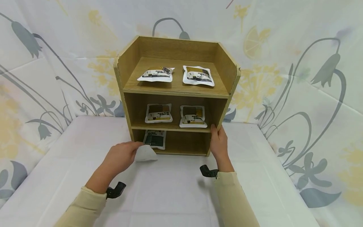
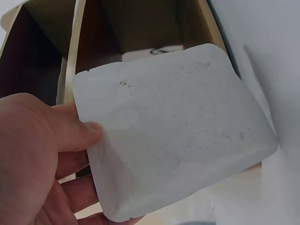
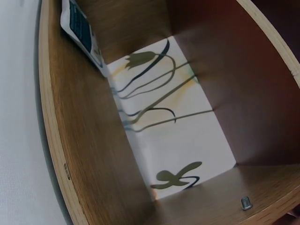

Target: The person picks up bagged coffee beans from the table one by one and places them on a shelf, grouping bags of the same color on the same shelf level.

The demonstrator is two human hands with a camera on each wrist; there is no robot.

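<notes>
My left hand pinches the edge of a white pouch, thumb on its plain, speckled face and fingers behind. In the head view this pouch is at the front of the bottom level of a small wooden shelf, low on its left side. Just behind it, inside that level, lies a pouch with a dark green label, which also shows in the right wrist view. My right hand holds the shelf's right side panel near the bottom; some of its fingers are hidden.
Two pouches with yellow and white labels, one left and one right, lie on the top level. Two more, left and right, lie on the middle level. A white cloth covers the table; flowered fabric hangs behind.
</notes>
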